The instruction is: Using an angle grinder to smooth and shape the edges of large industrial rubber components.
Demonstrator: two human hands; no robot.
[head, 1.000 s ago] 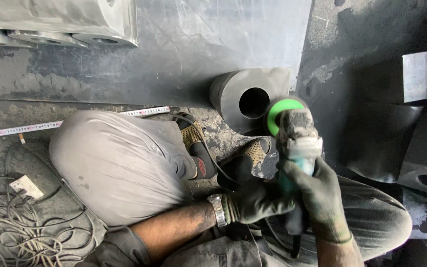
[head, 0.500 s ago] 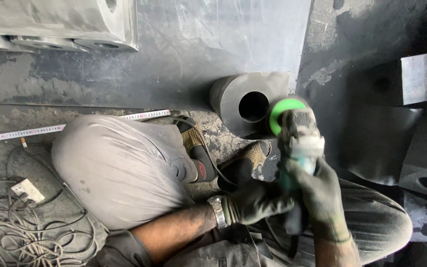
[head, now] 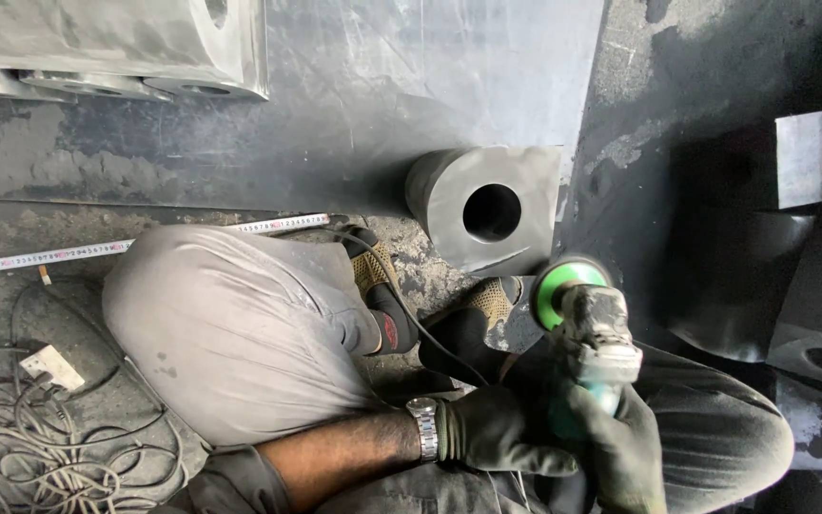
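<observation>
Both gloved hands close around one angle grinder (head: 590, 333): the right hand (head: 625, 447) wraps its rear body, the left hand (head: 501, 433) curls its fingers along the side. The grinder, with its green disc guard, hangs just below one hollow metal cylinder (head: 482, 205) on the floor. It looks heavy, rigid and prone to kick, best gripped two-handed by the body. One tape measure (head: 145, 243) lies left.

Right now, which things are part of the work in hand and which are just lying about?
In hand: angle grinder, held by left hand and right hand; dark cylinder with a hole beside its disc.
Lying about: tape measure, tangled cable, metal blocks.
</observation>
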